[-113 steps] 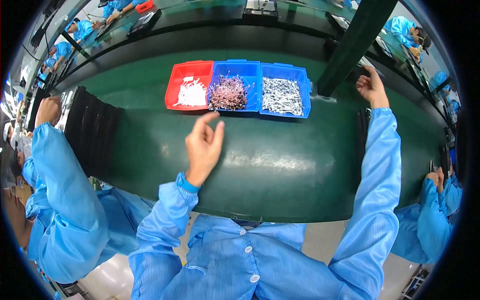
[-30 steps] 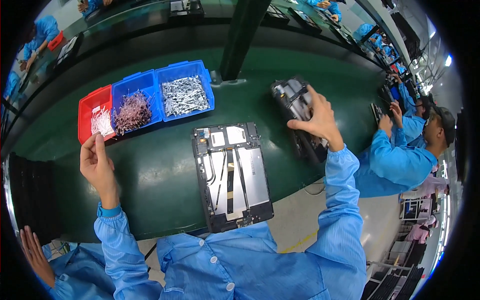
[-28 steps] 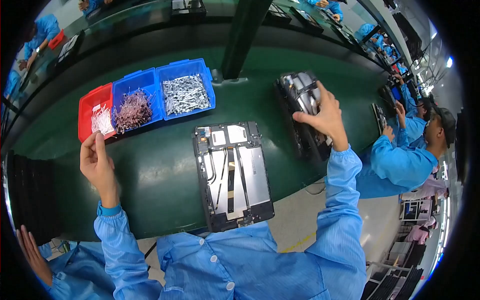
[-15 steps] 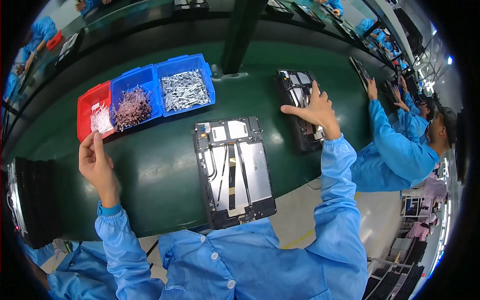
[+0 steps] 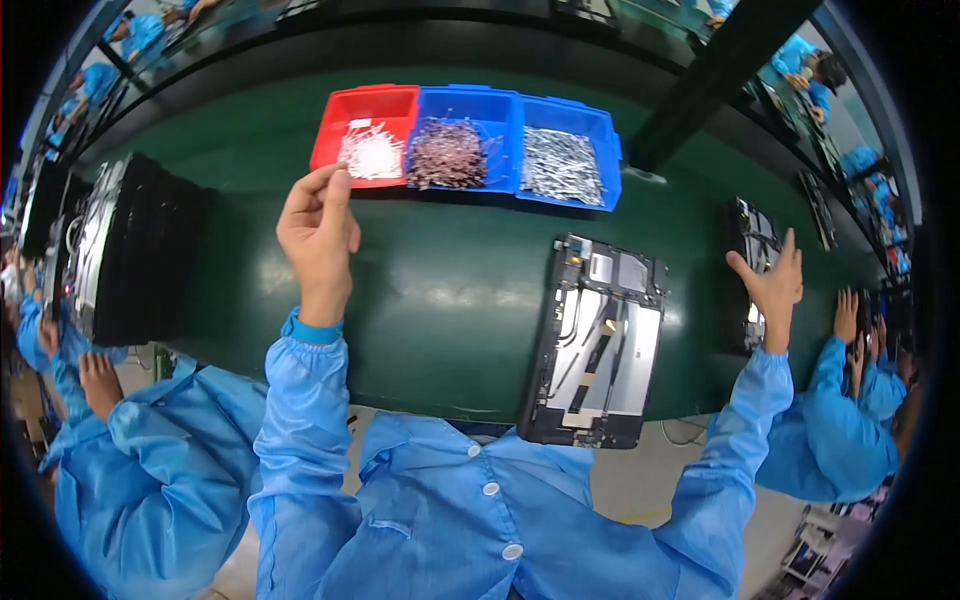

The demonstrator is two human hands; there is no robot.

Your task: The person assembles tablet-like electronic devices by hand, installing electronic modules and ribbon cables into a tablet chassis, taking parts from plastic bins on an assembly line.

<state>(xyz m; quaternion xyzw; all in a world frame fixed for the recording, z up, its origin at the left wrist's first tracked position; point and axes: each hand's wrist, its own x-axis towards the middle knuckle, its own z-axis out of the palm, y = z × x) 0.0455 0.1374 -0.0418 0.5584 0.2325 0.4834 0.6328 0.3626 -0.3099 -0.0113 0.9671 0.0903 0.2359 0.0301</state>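
Apparently partway: nearest, btwn the fingers of L hand (image 5: 319, 235) and R hand (image 5: 775, 290), closer to R, an open tablet (image 5: 600, 345) lies on the surface (image 5: 440, 300), back off, nothing over its innards yet; silver panel, black frame, dark ribbon aslant. R fingers: spread, by 2nd open unit (image 5: 757, 238), contact unclear. L thumb + index: pinched, can't tell if on sth. Just past them, red bin (image 5: 388, 108) w/ white strips (image 5: 374, 155); blue bins (image 5: 505, 115) further R.
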